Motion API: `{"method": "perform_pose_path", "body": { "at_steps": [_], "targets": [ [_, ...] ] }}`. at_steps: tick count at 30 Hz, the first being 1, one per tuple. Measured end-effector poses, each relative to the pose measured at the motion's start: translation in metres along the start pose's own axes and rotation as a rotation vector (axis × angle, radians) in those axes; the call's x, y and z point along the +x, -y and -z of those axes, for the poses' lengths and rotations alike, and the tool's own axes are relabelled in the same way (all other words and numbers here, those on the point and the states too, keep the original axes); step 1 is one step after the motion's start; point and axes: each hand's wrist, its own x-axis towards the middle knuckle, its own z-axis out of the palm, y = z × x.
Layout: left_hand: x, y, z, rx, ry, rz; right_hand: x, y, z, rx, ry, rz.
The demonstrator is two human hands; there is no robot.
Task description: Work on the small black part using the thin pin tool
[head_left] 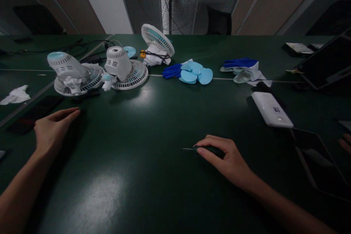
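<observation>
Dark, round-handled screwdriver (215, 150), pinched in the right grip (229, 159), points its thin metal shaft (188, 148) leftward over smooth green tabletop (142, 182); the left grip (53, 128) is pressed together, perhaps around something tiny.

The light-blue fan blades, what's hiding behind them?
A blue glove sticks out at the left edge of the light-blue blades. They cover the rest, so how far the glove reaches can't be seen.

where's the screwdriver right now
In the head view, the screwdriver is in the right hand, right of centre, its thin shaft pointing left over the green table, nearer the wearer than the light-blue fan blade.
</observation>
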Motion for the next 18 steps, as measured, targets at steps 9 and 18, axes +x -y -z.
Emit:
{"method": "perform_pose_path", "body": {
  "at_steps": [9,18],
  "targets": [
    [-0.007,-0.016,0.002,-0.036,-0.004,0.088,0.000,-0.001,0.001,0.001,0.040,-0.026],
    [-0.011,-0.026,0.004,-0.033,0.033,0.104,0.000,0.001,0.000,-0.005,0.011,-0.006]
  ]
}}
